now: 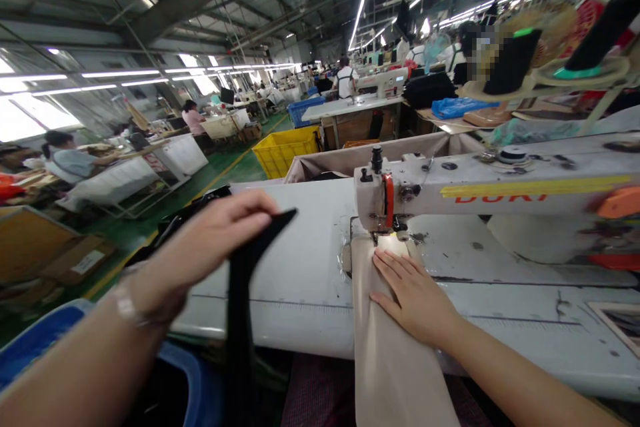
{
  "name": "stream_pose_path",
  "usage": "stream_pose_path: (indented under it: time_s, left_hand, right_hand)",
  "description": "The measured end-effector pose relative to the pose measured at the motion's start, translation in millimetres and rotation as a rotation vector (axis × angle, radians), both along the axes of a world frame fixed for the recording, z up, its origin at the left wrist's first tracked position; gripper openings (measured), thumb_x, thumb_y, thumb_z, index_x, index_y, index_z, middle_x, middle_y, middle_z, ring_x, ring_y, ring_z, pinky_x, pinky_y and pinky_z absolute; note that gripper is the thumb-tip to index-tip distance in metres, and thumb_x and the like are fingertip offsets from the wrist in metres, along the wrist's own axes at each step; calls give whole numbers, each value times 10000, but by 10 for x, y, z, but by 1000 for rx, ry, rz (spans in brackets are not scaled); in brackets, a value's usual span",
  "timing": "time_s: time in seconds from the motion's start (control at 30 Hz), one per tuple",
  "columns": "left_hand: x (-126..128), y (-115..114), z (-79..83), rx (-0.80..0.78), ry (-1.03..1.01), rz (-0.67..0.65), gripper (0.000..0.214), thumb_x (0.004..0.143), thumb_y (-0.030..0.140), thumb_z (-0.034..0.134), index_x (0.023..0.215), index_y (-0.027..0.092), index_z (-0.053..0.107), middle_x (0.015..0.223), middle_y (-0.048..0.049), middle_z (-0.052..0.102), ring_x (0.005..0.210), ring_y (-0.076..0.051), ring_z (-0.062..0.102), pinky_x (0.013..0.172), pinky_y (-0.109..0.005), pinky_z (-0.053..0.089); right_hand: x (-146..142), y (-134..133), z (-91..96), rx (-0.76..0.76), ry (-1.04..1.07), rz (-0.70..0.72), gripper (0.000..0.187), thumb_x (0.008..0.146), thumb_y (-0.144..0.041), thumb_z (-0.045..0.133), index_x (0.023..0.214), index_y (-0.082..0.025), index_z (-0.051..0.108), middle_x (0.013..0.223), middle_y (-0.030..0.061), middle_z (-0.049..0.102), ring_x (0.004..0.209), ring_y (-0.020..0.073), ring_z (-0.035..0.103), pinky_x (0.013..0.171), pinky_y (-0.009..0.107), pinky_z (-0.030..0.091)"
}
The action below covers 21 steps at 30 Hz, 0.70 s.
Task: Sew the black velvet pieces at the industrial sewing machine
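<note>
My left hand (225, 230) pinches the end of a black fabric strip (240, 300), raised over the left part of the sewing table (305, 267). The strip hangs down past the table's front edge towards a blue bin. My right hand (413, 290) lies flat with its fingers stretched out on a beige fabric panel (380, 353). That panel runs from beneath the needle area of the sewing machine (380, 200) down over the front edge. My right fingertips rest close to the presser foot.
A blue bin (197, 373) stands below the table at the left. Behind the machine are a beige cloth-lined container (325, 163) and a yellow crate (285, 150). Black thread cones (515, 63) stand at the upper right. Other people sit at workstations farther off.
</note>
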State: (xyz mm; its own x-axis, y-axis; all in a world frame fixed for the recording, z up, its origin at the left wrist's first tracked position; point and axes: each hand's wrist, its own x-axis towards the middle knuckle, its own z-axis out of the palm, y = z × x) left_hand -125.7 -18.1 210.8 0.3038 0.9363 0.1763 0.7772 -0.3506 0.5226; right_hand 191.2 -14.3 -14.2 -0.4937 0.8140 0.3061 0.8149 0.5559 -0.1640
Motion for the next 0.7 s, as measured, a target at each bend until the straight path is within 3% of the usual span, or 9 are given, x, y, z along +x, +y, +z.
stream_pose_path:
  time_s: [0.03,0.1,0.2,0.27,0.37,0.7]
  left_hand:
    - [313,159,-257,-114,-19,-127,249,887,344,486,960,159,635,881,23,647,826,-135,573,754,-208,428]
    - [836,456,-830,-238,-82,-213,195,855,289,527,914,153,654,802,2,659,743,-136,591,684,-211,440]
    - [1256,764,-1552,-209,-63,-112,110,792,221,604,846,147,665,748,-14,661,689,-144,602,636,-225,440]
    - [1341,875,-1818,-176,-43,-62,91,774,216,630,816,145,669,741,-23,661,688,-153,601,623,-233,433]
    - [1358,959,-1951,-135,-19,-33,101,766,252,660,779,153,676,712,-21,652,663,-155,587,596,-238,408]
    - [1425,998,-2029,5,31,29,69,785,210,621,758,161,662,782,-37,669,722,-164,595,651,-248,421]
  right_hand:
    - [0,-1,12,7,4,-3,627,941,-514,370,1468,-181,295,1483,102,366,1345,253,351,1112,476,273]
    - [1,-2,34,17,15,0,545,955,-424,376,1445,-190,335,1454,91,411,1318,247,381,1097,464,296]
    - [9,-1,49,26,46,12,466,948,-288,374,1399,-171,389,1404,92,460,1290,241,403,1090,447,304]
    - [20,-1,41,17,71,16,442,923,-228,384,1356,-142,419,1370,106,480,1279,242,409,1093,442,297]
    - [35,-2,13,-11,121,13,414,889,-188,406,1295,-121,445,1329,119,499,1271,235,413,1093,423,299]
    - [44,-21,21,-57,147,-4,566,884,-158,401,1433,-116,270,1387,116,435,1289,234,375,1106,429,291]
